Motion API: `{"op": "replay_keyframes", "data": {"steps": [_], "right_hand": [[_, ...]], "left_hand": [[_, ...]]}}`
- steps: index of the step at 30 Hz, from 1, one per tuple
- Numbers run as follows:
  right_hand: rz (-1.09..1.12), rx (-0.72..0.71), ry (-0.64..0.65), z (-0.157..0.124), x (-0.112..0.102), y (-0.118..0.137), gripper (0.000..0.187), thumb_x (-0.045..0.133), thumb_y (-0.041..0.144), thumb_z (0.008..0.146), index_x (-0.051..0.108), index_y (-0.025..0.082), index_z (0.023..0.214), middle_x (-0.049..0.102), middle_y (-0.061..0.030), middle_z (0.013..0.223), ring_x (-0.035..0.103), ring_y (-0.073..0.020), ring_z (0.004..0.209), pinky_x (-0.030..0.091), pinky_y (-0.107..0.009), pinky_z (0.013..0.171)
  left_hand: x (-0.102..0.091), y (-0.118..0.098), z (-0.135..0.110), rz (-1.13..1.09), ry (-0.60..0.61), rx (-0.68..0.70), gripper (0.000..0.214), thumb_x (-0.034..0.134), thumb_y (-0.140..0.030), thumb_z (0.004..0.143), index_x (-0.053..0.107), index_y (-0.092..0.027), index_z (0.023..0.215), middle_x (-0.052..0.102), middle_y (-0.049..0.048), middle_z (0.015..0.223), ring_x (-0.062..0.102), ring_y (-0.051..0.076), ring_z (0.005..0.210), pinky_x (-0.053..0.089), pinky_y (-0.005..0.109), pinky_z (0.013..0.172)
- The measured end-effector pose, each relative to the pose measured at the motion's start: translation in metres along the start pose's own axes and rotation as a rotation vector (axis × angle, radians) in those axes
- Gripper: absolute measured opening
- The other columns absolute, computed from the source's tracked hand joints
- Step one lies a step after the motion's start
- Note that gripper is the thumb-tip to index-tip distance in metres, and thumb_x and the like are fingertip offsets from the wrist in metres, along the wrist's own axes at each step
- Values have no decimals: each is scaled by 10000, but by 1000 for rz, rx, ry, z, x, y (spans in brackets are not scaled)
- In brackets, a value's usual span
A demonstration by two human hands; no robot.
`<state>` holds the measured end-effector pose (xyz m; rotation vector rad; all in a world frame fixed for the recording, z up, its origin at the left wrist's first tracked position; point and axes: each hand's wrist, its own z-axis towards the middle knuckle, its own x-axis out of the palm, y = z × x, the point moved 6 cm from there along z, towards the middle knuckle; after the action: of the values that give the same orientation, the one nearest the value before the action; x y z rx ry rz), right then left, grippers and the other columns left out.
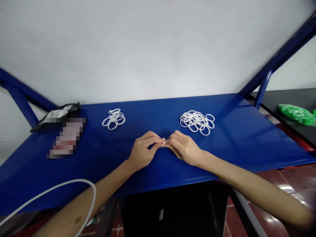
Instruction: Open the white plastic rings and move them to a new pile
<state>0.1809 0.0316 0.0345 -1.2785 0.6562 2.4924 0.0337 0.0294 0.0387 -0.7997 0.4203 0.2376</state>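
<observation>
- Head view, the hands: the left hand (143,149) and right hand (186,148) meet above the near part of the blue surface (153,115). The left thumb and forefinger are pinched together, and the right fingers are curled in to meet them, also pinching.
- Head view, the thing in hand: a small white piece (164,142) shows between the fingertips, gripped from both sides. Most of it is covered, so its full shape cannot be told.
- Head view, the loose stock: a smaller left cluster of white rings (115,116) lies beyond the left hand, and a larger right cluster of white rings (196,117) lies beyond the right hand. Both rest on the surface, well apart, with rings overlapping.
- Head view, progress: one piece is being worked, and its handling looks unfinished. The two clusters suggest sorting into handled and unhandled rings, but which is which cannot be told; with either reading, plenty seems left or plenty done.
- Head view, round about: a black plastic package (56,113) and a pixelated item (69,135) lie at the left; a white cable (71,180) loops across the left forearm. Off to the right, a bag of green pieces (297,114) sits apart.
</observation>
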Motion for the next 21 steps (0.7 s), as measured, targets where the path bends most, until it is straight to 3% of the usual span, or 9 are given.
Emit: {"op": "replay_keyframes", "data": {"steps": [5,9,11,15,18,21], "right_hand": [[16,102,-51,7,-14,-22,244,440,303,1061,659,208,1011,707,-82,921,596,-214,837,518,-374,774],[-192,387,-278,-10,-64,-87,217,502,310,1013,696,213,1006,710,-85,921,619,-235,862,498,-394,807],[-297,549,-320,-29,-88,-126,232,533,323,980,726,193,974,714,-101,918,624,-237,816,493,-402,789],[-304,748,-171,-62,-108,-180,244,592,339,911,779,186,942,738,-104,875,652,-239,762,496,-387,728],[-299,741,-87,-70,-108,-188,240,597,318,887,803,206,933,772,-96,910,685,-245,803,506,-390,754],[-281,709,-39,-68,-102,-185,245,584,302,882,811,226,932,791,-77,920,705,-241,812,516,-388,766]], "left_hand": [[-15,11,15,267,73,67,122,615,-258,973,725,-242,1024,750,35,964,694,177,900,572,361,870],[-59,57,22,741,-35,-94,241,571,-320,968,706,-196,1124,704,133,1045,631,321,1040,501,519,943],[-79,79,18,913,-54,-197,273,598,-342,935,697,-158,1111,661,193,1095,577,387,1085,475,554,914],[-94,100,11,1066,19,-283,231,575,-338,922,694,-141,940,635,224,1056,518,427,1081,435,560,860],[-91,101,10,1135,89,-283,229,514,-280,932,688,-142,878,645,229,1026,520,418,1045,425,538,816],[-92,97,11,1117,65,-265,222,510,-280,928,688,-171,852,660,200,987,531,395,1011,423,514,795]]}}
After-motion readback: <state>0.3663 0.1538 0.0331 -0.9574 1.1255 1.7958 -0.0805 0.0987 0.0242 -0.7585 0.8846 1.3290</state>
